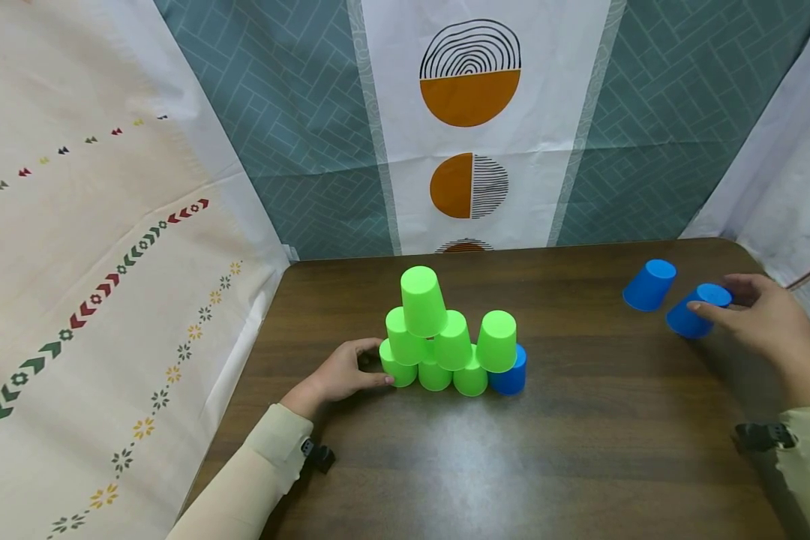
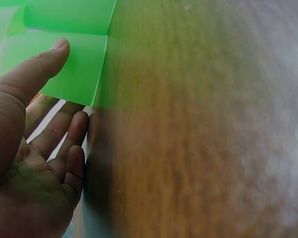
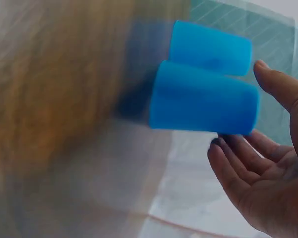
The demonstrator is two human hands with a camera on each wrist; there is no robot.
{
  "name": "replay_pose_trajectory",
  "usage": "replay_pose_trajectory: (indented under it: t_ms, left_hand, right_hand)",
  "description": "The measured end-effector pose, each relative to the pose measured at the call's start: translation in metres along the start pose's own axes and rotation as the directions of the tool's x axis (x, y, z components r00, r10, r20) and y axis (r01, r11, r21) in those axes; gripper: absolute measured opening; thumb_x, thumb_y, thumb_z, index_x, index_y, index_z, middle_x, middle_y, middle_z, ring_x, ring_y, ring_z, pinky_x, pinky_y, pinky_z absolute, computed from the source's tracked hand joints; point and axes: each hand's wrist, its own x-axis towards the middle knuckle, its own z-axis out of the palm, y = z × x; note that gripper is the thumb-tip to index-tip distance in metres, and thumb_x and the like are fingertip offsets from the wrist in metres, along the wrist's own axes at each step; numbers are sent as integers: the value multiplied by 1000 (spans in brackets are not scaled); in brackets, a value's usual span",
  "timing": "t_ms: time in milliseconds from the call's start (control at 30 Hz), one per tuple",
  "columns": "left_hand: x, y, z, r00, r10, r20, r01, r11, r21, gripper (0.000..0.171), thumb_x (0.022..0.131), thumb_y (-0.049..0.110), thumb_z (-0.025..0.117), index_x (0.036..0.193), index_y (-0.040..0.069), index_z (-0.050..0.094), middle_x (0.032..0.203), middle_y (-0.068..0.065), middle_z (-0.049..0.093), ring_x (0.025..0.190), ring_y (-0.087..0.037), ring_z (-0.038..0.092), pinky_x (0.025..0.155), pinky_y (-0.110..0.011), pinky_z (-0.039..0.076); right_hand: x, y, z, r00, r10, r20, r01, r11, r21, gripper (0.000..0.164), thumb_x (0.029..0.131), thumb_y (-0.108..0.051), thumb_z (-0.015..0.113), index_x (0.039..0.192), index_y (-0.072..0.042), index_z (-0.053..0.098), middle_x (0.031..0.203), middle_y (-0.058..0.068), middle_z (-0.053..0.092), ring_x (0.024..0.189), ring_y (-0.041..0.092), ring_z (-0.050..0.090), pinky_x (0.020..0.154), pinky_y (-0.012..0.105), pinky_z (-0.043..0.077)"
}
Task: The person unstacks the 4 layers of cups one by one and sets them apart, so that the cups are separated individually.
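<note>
Upside-down plastic cups form a tiered stack in the head view: several green cups [image 1: 496,341], with one blue cup [image 1: 508,379] at the right end of the bottom row. A single green cup [image 1: 423,301] tops the left side. My left hand [image 1: 343,371] is at the bottom-left green cup [image 2: 54,64], thumb over its front and relaxed fingers behind. At the far right, my right hand [image 1: 759,315] reaches around an upside-down blue cup [image 3: 206,99]; in the right wrist view the thumb stands apart from it and the fingers spread below.
Another blue cup [image 1: 649,285] stands upside down just left of the one at my right hand. The brown wooden table [image 1: 580,450] ends at a patterned cloth [image 1: 310,150] behind, with a pale cloth [image 1: 108,300] along the left.
</note>
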Motion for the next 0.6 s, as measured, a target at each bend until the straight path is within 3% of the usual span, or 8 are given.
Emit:
replay_pose_trajectory:
  t_ms: [167, 433, 500, 600]
  left_hand:
    - [0, 0, 0, 1000, -7, -4, 7, 1000, 4, 55, 86, 29, 90, 135, 20, 67, 121, 7, 70, 115, -17, 63, 100, -44, 50]
    - [1, 1, 0, 1000, -7, -4, 7, 1000, 5, 55, 86, 28, 90, 135, 19, 68, 121, 8, 70, 116, -17, 62, 102, -45, 49]
    - [0, 1, 0, 1000, -9, -3, 9, 1000, 5, 55, 86, 28, 90, 135, 19, 68, 120, 8, 70, 116, -17, 62, 102, -45, 49]
    - [0, 1, 0, 1000, -8, -3, 8, 1000, 2, 55, 86, 28, 90, 135, 19, 68, 121, 8, 70, 116, -17, 62, 102, -45, 49]
  right_hand:
    - [-10, -29, -5, 997, -64, -37, 63, 998, -17, 97, 100, -52, 66, 159, 12, 22, 156, 40, 32, 137, 64, 35, 100, 75, 37]
    - [-34, -85, 0, 973, -210, -94, 212, 977, 12, 83, 99, -50, 70, 159, -2, 39, 157, 28, 42, 141, 56, 38, 104, 73, 33]
    - [-42, -99, 4, 962, -255, -102, 262, 964, 57, 78, 96, -50, 74, 156, -7, 46, 153, 22, 50, 139, 52, 45, 106, 59, 40]
    - [-53, -119, 11, 942, -320, -100, 330, 937, 112, 70, 93, -48, 80, 149, -14, 55, 147, 14, 58, 133, 46, 54, 96, 45, 45]
